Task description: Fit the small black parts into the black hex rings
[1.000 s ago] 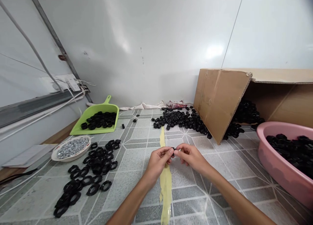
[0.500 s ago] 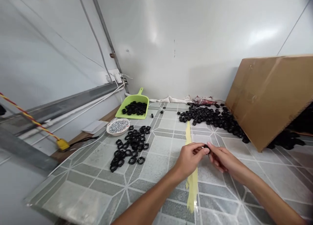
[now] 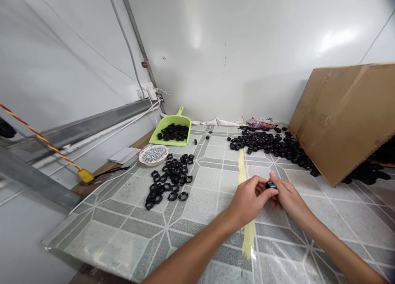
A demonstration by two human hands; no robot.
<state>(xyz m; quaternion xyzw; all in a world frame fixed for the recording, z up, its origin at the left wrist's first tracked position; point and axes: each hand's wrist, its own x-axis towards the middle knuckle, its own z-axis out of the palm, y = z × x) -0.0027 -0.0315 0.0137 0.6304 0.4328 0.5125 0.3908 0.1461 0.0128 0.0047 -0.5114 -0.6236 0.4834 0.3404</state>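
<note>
Between my two hands, above the strip of yellow tape (image 3: 249,238), is a small black plastic ring (image 3: 270,185). My left hand (image 3: 250,197) pinches it between thumb and fingers. From the other side, my right hand (image 3: 286,194) closes on the same ring, its thumb pointing up; some of its fingers are hidden behind the piece. A loose group of black rings (image 3: 174,175) lies to the left of my hands. Beyond my hands, a larger heap of small black pieces (image 3: 268,142) spreads toward the box.
A green dustpan (image 3: 152,140) holds black rings at the back left. Beside it stands a bowl (image 3: 142,159) of small shiny metal parts. A tilted cardboard box (image 3: 336,119) is at right. A yellow plug (image 3: 85,176) and cables line the left edge of the tiled-pattern tabletop (image 3: 101,234).
The view has shifted a little. Both hands still hold the ring; it has turned and shows more of its side. My right fingers have drawn in closer around it.
</note>
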